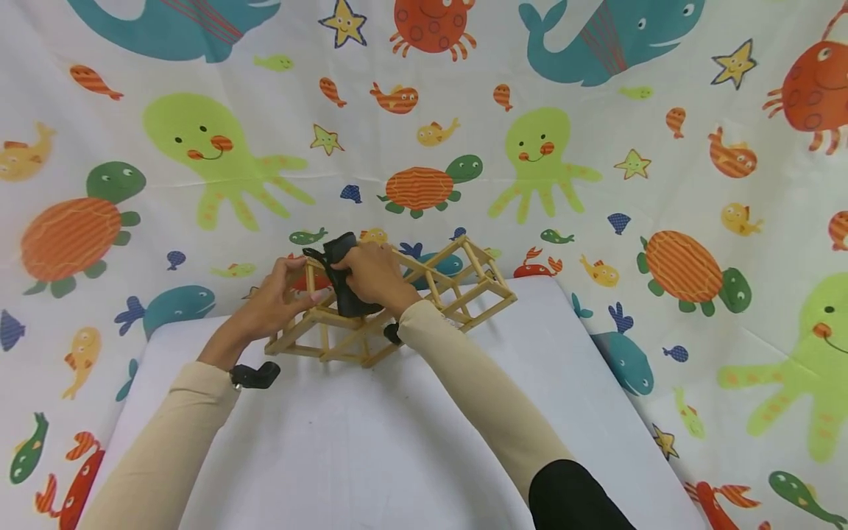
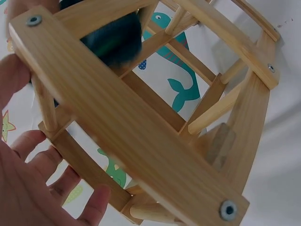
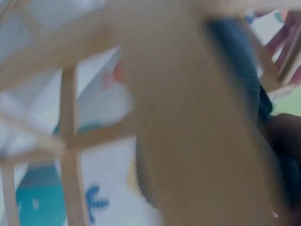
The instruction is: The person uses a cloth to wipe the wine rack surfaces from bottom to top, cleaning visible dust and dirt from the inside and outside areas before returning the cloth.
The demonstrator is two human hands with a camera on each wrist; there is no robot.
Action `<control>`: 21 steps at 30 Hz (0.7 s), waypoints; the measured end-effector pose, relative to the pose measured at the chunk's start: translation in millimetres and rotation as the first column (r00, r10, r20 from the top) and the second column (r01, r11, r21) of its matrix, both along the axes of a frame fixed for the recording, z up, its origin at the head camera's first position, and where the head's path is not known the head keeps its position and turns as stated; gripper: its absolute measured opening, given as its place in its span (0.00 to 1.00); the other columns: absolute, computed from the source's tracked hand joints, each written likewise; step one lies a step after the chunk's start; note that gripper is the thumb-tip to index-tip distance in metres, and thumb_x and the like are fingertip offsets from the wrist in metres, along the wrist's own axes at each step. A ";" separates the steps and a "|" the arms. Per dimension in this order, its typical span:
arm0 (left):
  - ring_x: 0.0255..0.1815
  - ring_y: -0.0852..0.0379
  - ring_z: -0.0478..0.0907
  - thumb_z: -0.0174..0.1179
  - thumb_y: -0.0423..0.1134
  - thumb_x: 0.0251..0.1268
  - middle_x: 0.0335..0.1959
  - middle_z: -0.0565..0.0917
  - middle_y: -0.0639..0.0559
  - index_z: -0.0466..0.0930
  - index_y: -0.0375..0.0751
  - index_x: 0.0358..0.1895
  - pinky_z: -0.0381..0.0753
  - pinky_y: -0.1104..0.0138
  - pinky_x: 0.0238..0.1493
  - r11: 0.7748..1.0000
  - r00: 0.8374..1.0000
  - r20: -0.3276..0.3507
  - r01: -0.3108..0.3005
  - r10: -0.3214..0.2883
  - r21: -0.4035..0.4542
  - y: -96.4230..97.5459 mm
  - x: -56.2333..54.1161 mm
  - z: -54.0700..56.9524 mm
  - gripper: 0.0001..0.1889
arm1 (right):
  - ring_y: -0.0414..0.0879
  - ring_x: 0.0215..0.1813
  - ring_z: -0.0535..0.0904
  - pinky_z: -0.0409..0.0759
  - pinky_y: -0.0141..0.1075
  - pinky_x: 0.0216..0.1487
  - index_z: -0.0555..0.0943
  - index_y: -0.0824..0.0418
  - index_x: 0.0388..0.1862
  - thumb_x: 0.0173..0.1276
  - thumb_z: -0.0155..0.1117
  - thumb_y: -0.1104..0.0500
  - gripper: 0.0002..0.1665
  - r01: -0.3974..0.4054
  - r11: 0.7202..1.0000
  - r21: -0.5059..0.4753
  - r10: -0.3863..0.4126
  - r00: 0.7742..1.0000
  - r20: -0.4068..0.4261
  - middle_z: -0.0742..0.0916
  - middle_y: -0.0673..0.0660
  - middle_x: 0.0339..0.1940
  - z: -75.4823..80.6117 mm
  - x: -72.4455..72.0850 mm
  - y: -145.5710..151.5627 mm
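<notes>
A light wooden rack of slats and round dowels, fastened with metal bolts, stands at the far side of the table. My left hand grips its left end; in the left wrist view the thumb is at the top slat's end and the fingertips reach a lower slat. My right hand holds a dark cloth, which hangs over the rack's slats near the left hand. Much of the cloth is hidden behind a blurred slat in the right wrist view.
The rack stands on a white-covered table. Behind and around it hangs a white curtain printed with sea animals. A black band sits on the left wrist, and black material covers part of the right sleeve.
</notes>
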State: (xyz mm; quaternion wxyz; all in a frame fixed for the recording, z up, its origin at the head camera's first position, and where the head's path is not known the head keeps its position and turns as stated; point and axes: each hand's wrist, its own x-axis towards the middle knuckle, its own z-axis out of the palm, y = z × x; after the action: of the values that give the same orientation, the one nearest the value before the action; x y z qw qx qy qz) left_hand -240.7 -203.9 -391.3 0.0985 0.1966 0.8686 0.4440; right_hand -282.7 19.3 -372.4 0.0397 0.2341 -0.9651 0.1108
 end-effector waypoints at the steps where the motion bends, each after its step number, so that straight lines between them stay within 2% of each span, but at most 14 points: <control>1: 0.88 0.27 0.46 0.63 0.45 0.79 0.88 0.47 0.30 0.45 0.30 0.80 0.49 0.30 0.82 1.000 1.000 0.004 -0.007 0.007 -0.011 0.1 0.3 0.4 0.42 | 0.46 0.45 0.80 0.65 0.37 0.41 0.87 0.34 0.61 0.76 0.67 0.58 0.22 0.014 0.999 0.033 -0.014 1.000 -0.005 0.92 0.48 0.56 0.3 -0.8 3.7; 3: 0.88 0.27 0.46 0.63 0.44 0.80 0.88 0.46 0.31 0.44 0.30 0.80 0.49 0.31 0.82 1.000 1.000 0.011 -0.008 0.009 -0.021 0.5 0.9 1.2 0.43 | 0.47 0.44 0.77 0.62 0.39 0.43 0.87 0.33 0.60 0.76 0.67 0.57 0.21 0.036 0.997 0.064 -0.034 0.999 -0.021 0.93 0.47 0.56 1.7 -2.4 12.0; 5: 0.88 0.27 0.46 0.62 0.44 0.80 0.88 0.45 0.31 0.43 0.30 0.81 0.49 0.31 0.82 0.999 1.000 0.014 -0.010 0.010 -0.031 0.9 0.7 1.8 0.43 | 0.47 0.45 0.76 0.64 0.40 0.46 0.87 0.33 0.61 0.76 0.68 0.55 0.20 0.056 0.998 0.031 -0.055 0.997 -0.053 0.92 0.47 0.57 3.1 -4.2 20.6; 8: 0.88 0.27 0.46 0.62 0.45 0.80 0.88 0.46 0.31 0.42 0.31 0.82 0.49 0.30 0.82 0.999 1.000 0.010 -0.009 0.010 -0.036 1.0 -1.0 1.7 0.44 | 0.50 0.45 0.78 0.70 0.43 0.47 0.87 0.35 0.62 0.75 0.68 0.56 0.21 0.119 0.986 -0.115 -0.134 0.982 -0.133 0.93 0.51 0.53 7.3 -5.3 31.1; 10: 0.88 0.28 0.46 0.63 0.47 0.80 0.88 0.46 0.32 0.42 0.32 0.82 0.48 0.30 0.82 0.999 1.000 0.007 -0.015 0.016 -0.042 0.8 -1.8 2.0 0.45 | 0.51 0.45 0.79 0.71 0.44 0.46 0.87 0.37 0.63 0.74 0.67 0.57 0.22 0.167 0.959 -0.229 -0.208 0.963 -0.168 0.93 0.54 0.52 9.8 -6.0 35.8; 13: 0.88 0.28 0.46 0.63 0.48 0.80 0.88 0.46 0.32 0.42 0.32 0.82 0.49 0.30 0.82 0.999 1.000 0.014 -0.020 0.021 -0.049 0.3 -2.3 2.3 0.45 | 0.53 0.42 0.81 0.70 0.44 0.42 0.87 0.41 0.63 0.73 0.65 0.59 0.23 0.223 0.929 -0.297 -0.286 0.940 -0.189 0.94 0.57 0.50 10.3 -6.7 39.0; 16: 0.88 0.28 0.46 0.63 0.48 0.80 0.89 0.46 0.32 0.43 0.31 0.81 0.49 0.29 0.82 0.998 0.999 0.020 -0.026 0.027 -0.052 0.1 -1.5 1.9 0.44 | 0.55 0.42 0.83 0.73 0.43 0.41 0.86 0.43 0.65 0.75 0.64 0.59 0.23 0.251 0.941 -0.228 -0.298 0.933 -0.202 0.92 0.60 0.53 6.9 -6.4 36.5; 19: 0.88 0.28 0.46 0.63 0.48 0.79 0.88 0.47 0.32 0.43 0.33 0.82 0.49 0.29 0.82 0.999 0.999 0.019 -0.025 0.026 -0.044 0.7 -1.2 0.6 0.45 | 0.56 0.46 0.85 0.81 0.46 0.46 0.86 0.45 0.65 0.77 0.64 0.58 0.21 0.264 0.956 -0.129 -0.288 0.930 -0.229 0.91 0.61 0.55 1.8 -5.6 29.5; 21: 0.88 0.28 0.46 0.63 0.46 0.80 0.88 0.47 0.31 0.42 0.33 0.82 0.49 0.29 0.82 0.999 0.999 0.024 -0.022 0.023 -0.033 0.5 -0.9 -0.2 0.44 | 0.56 0.50 0.85 0.82 0.48 0.50 0.87 0.45 0.65 0.77 0.65 0.57 0.20 0.255 0.964 -0.080 -0.267 0.936 -0.228 0.91 0.61 0.56 -2.1 -5.2 23.5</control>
State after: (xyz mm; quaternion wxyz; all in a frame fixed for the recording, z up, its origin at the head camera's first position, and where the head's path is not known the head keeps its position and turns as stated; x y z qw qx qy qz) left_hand -241.6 -203.4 -391.5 0.1072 0.1796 0.8766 0.4334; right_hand -287.9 42.8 -374.5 0.1747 0.1144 -0.9729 0.0996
